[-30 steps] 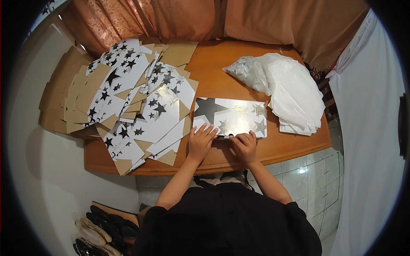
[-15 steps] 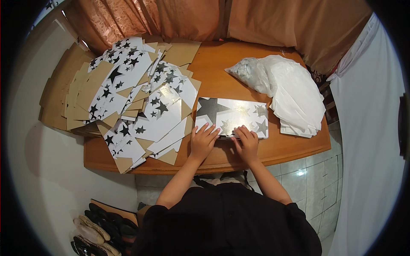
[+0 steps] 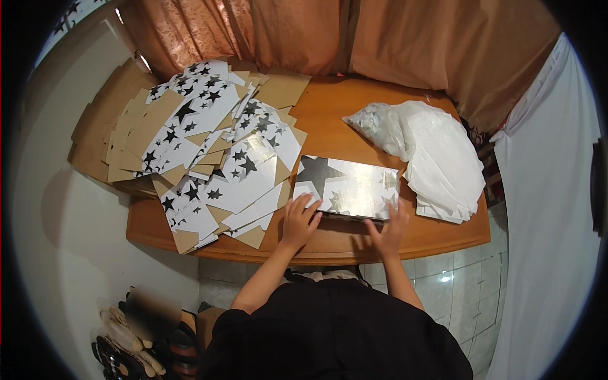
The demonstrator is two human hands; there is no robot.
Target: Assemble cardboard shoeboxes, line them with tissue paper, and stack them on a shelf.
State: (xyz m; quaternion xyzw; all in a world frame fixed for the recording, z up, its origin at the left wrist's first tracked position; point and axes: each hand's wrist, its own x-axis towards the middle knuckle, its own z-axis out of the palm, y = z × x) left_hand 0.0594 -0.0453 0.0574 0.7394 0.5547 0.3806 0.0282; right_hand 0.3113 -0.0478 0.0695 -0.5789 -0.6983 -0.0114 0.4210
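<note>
A shut white cardboard box (image 3: 354,185) with black and grey stars lies flat near the front of the table. My left hand (image 3: 300,220) is at its near left corner, fingers spread, the fingertips over the edge. By the near right corner is my right hand (image 3: 389,229), its fingers stretched out and apart, slightly blurred. Neither hand is wrapped round the box. Left of the box, a big pile of flat star-printed cardboard blanks (image 3: 237,190) covers the table's left part, some with the brown side up.
To the right lie a stack of white sheets (image 3: 443,164) and a clear plastic bag (image 3: 379,126). The wooden table (image 3: 323,117) ends at a curved front edge close to me. Brown curtains (image 3: 405,44) hang behind it. Shoes (image 3: 130,345) stand on the floor at lower left.
My right hand has slid from the box's front edge to its right corner, with the fingers opening. My left hand has shifted slightly left along the edge. The whole view has tilted a little.
</note>
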